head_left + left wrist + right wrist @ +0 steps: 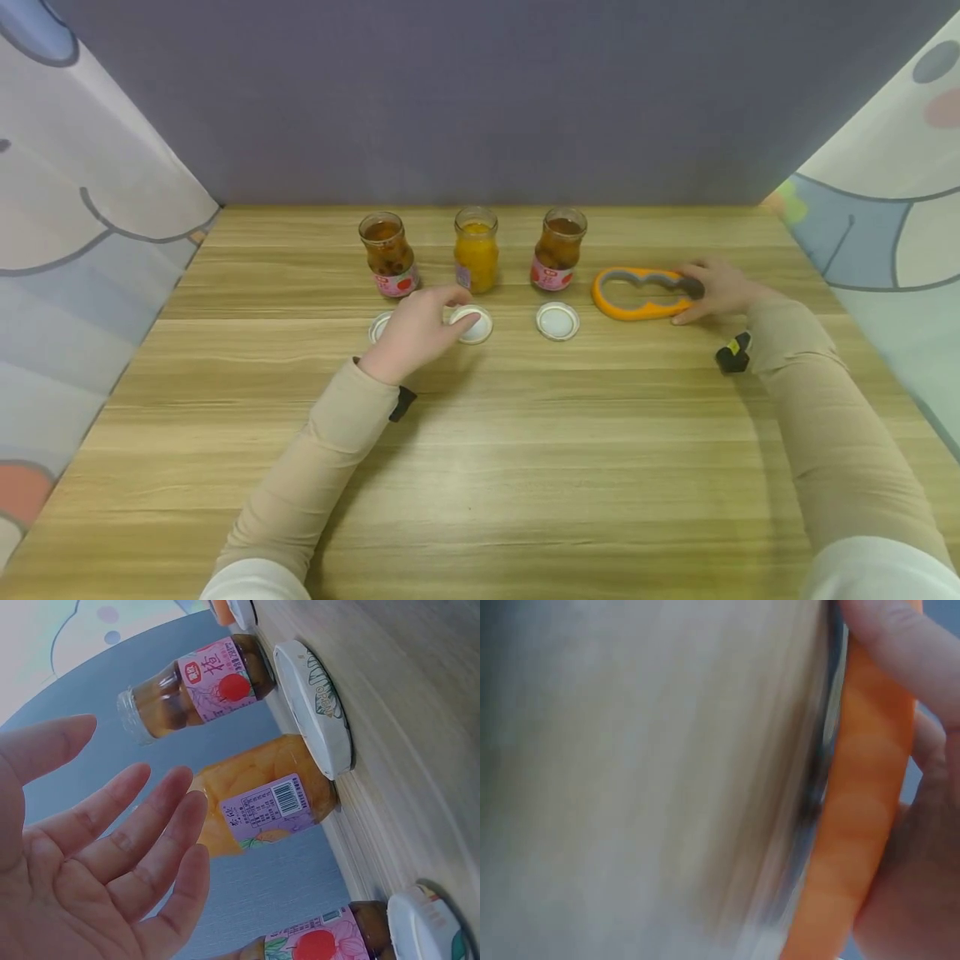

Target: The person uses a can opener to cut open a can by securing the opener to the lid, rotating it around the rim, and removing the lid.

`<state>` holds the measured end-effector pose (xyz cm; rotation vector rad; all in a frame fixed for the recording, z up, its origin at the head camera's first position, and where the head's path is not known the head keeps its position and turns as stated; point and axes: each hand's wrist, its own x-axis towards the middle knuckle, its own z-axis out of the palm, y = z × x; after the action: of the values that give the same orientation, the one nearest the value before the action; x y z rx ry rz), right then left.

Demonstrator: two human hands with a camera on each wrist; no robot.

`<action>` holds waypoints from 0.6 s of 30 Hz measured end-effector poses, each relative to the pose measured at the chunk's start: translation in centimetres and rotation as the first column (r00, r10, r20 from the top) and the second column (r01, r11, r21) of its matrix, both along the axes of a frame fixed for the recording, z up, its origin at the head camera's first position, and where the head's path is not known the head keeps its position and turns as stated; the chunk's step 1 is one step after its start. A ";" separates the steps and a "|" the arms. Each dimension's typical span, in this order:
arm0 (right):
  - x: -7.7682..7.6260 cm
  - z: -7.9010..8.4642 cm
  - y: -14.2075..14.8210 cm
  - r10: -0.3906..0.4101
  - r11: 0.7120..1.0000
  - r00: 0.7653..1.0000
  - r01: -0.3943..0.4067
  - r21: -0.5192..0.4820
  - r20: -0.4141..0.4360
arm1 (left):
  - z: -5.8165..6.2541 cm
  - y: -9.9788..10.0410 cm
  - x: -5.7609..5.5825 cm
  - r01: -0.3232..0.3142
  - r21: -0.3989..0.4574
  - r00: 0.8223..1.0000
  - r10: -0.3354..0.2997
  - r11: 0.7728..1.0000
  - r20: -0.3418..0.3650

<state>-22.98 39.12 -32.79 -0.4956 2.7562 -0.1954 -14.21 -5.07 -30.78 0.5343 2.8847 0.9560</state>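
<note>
My left hand [420,329] hovers over the table with fingers loosely spread and nothing in the palm. Beneath it lie a white-lined lid [475,327] and a second lid [377,325], partly covered by the hand. A third lid [557,322] rests farther right. Behind them stand three uncapped glass jars: one of dark fruit [390,254], one of orange fruit [476,258] and another of dark fruit [558,250]. My right hand [720,289] grips the right end of an orange jar opener [637,311] with grey lining, its thumb on the near side.
The wood-grain table [562,467] reaches back to a plain dark blue-grey panel [480,100]. Cartoon-printed panels [90,192] flank both sides. Several centimetres separate the upright jars, and the opener lies right of them.
</note>
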 end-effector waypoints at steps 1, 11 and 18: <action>0.1 0.0 0.0 -0.008 1.000 1.000 0.008 -0.003 0.013 | 0.0 0.0 0.0 0.000 -0.001 1.000 0.000 1.000 0.000; 0.2 -0.1 0.5 -0.050 0.996 0.995 0.056 -0.069 0.082 | 0.0 0.1 0.0 0.009 0.005 1.000 -0.009 1.000 -0.001; 1.0 2.9 -1.4 -0.196 0.946 0.979 0.206 -0.252 0.062 | 1.3 -0.5 0.2 0.003 0.023 0.995 -0.001 1.000 -0.098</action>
<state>-22.00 37.72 -29.86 -0.2679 2.7571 -0.6120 -14.04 -5.60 -29.46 0.6019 2.9618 0.9911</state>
